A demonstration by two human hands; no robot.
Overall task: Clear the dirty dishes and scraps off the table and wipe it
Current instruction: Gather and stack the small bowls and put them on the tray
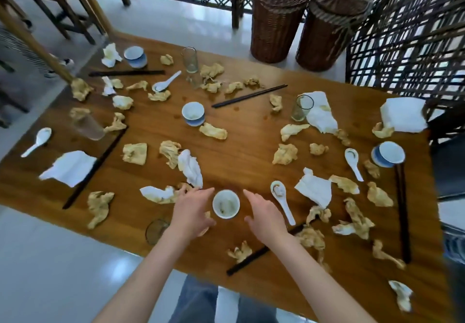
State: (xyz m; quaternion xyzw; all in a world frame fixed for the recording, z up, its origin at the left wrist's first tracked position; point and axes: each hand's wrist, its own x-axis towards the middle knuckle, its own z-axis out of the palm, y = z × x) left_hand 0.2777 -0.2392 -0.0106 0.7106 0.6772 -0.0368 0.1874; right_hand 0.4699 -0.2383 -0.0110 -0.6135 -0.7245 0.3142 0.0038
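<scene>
Both hands, left point(190, 209) and right point(264, 215), are hovering open-fingered, gripping nothing, flanking the near cup point(226, 204) on the littered bench point(251, 146), seemingly readying to lift it first.

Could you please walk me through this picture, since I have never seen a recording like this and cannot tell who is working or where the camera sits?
There is no machine here: a person wears one wide-angle camera on the head, looking down at their own two bare hands. That is the only view.

The left hand and the right hand reach forward with relaxed fingers on either side of a small white cup. Neither has a grip on anything yet.

The wooden table is littered after a meal: more blue-and-white cups, white ceramic spoons, dark chopsticks, drinking glasses, white napkins and many crumpled, stained tissues. A stack of clean napkins sits at the far right corner. Two wicker baskets stand on the floor beyond.
</scene>
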